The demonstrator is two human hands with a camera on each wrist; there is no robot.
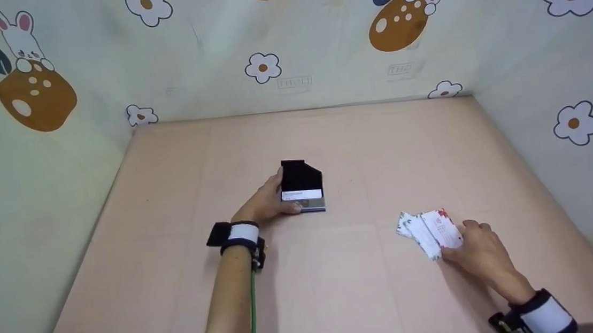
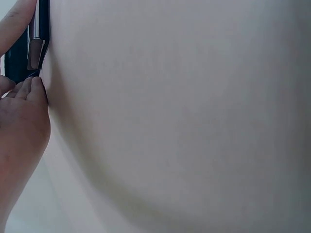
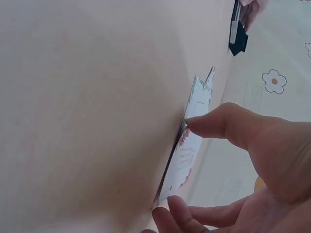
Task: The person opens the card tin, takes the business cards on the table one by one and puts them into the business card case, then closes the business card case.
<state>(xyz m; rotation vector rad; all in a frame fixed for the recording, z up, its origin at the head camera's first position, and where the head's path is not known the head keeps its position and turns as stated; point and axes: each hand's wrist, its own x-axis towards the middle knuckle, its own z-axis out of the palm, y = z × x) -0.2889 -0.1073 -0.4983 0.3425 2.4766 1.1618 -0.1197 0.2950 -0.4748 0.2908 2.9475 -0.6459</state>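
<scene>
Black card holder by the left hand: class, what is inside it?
Inside the black card holder a white card shows, with a greyish one below. The left hand grips it. Anything deeper is hidden.

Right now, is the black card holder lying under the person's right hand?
No, the left hand holds the black card holder; the right hand touches the cards.

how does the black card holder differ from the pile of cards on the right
The black card holder is dark, a single item with one white card in it; the cards are white with red print, several fanned loosely. The holder sits mid-table, gripped by the left hand; the cards lie nearer the right edge, under the right hand. Both rest on the table.
</scene>
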